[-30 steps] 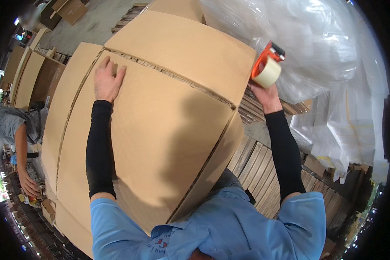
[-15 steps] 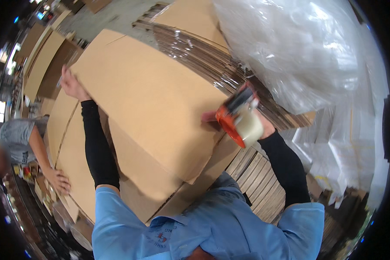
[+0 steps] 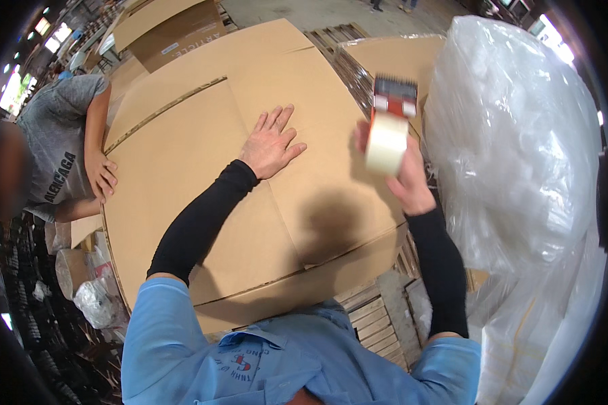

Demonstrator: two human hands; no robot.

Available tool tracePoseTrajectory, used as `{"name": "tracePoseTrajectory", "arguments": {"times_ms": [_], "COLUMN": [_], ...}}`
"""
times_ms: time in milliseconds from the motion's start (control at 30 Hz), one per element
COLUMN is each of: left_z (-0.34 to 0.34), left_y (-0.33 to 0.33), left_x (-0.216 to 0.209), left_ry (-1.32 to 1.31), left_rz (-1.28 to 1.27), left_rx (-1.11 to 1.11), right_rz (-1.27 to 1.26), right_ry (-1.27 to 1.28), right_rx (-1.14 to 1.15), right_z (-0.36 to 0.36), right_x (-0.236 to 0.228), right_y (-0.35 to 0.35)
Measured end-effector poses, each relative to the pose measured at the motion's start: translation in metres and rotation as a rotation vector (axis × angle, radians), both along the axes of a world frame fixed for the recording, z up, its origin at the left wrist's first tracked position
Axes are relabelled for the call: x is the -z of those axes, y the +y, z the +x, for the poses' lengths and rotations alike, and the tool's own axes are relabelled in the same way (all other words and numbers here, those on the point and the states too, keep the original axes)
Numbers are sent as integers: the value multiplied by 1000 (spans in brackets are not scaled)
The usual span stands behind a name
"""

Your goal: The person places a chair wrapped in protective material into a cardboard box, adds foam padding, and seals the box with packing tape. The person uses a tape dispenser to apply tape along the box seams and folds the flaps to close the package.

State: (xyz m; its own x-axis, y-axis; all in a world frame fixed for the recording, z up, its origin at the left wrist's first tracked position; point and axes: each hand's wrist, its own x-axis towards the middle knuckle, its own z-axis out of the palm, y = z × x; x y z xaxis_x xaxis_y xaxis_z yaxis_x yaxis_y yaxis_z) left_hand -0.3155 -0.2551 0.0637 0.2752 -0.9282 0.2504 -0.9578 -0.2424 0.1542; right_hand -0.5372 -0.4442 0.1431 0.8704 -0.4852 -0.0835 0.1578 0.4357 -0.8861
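Observation:
In front of me is a large cardboard box [image 3: 189, 196] with its broad flaps folded flat across the top. Spread on the right-hand flap [image 3: 338, 162], near the seam, is my left hand [image 3: 271, 146], with fingers apart and nothing in it. My right hand [image 3: 412, 181] is closed around a tape dispenser [image 3: 387, 145], above the box's right edge. The dispenser has a red body, a dark toothed end and a wide roll of pale tape. Its handle is mostly hidden by the roll and my hand.
At the left edge a co-worker in a grey shirt [image 3: 64, 135] rests a hand [image 3: 101, 177] on the box. A big bundle of clear plastic [image 3: 513, 148] rises on the right. Another carton [image 3: 175, 37] stands behind, and wooden pallet slats [image 3: 375, 320] show below.
The raised flap has come down flat. My left hand has moved from its far edge onto its top. The tape dispenser, still in my right hand, has turned upright. The view has shifted.

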Motion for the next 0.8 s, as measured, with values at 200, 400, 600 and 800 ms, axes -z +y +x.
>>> {"name": "tracePoseTrajectory", "arguments": {"times_ms": [200, 400, 600, 800], "left_z": [3, 6, 130, 185], "left_y": [-5, 32, 242, 446], "left_x": [11, 9, 3, 40], "left_ry": [-31, 18, -305, 203], "left_rz": [-153, -273, -103, -11], "left_rx": [-121, -148, -936, -1562], "right_rz": [-106, -398, -512, -649], "right_ry": [79, -92, -19, 52], "right_rx": [848, 705, 616, 563], "right_z": [178, 192, 189, 189], "right_x": [91, 91, 97, 95], "right_y": [0, 13, -1, 7]}}
